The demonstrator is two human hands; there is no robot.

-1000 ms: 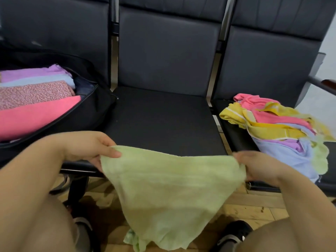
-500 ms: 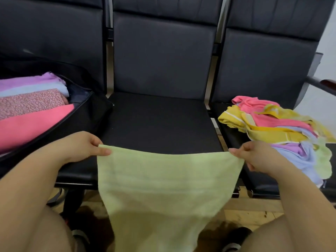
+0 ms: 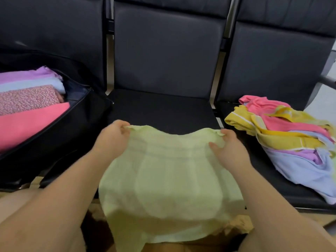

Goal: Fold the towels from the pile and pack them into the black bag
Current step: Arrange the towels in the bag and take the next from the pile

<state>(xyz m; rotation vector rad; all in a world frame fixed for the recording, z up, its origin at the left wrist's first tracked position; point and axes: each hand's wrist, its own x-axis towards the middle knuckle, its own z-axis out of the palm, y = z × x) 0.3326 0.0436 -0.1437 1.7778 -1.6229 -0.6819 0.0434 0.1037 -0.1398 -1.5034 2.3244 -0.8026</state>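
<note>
A light green towel (image 3: pixel 169 179) is spread between my hands over the front edge of the middle seat, its lower part hanging toward my lap. My left hand (image 3: pixel 111 139) pinches its top left corner. My right hand (image 3: pixel 229 148) pinches its top right corner, thumb on the cloth. The black bag (image 3: pixel 72 128) lies unzipped on the left seat, holding folded purple, pale blue, speckled pink and coral towels (image 3: pixel 27 106). The pile of unfolded towels (image 3: pixel 283 139), pink, yellow, purple and pale blue, sits on the right seat.
Three black padded chairs stand in a row; the middle seat (image 3: pixel 163 110) lies bare beyond the green towel. A chair armrest (image 3: pixel 327 80) sticks out at the far right. Wooden floor (image 3: pixel 240 224) shows below the seats, between my knees.
Both hands moved forward and closer together, carrying the towel's top edge up over the middle seat. The edge, taut before, now sags between them.
</note>
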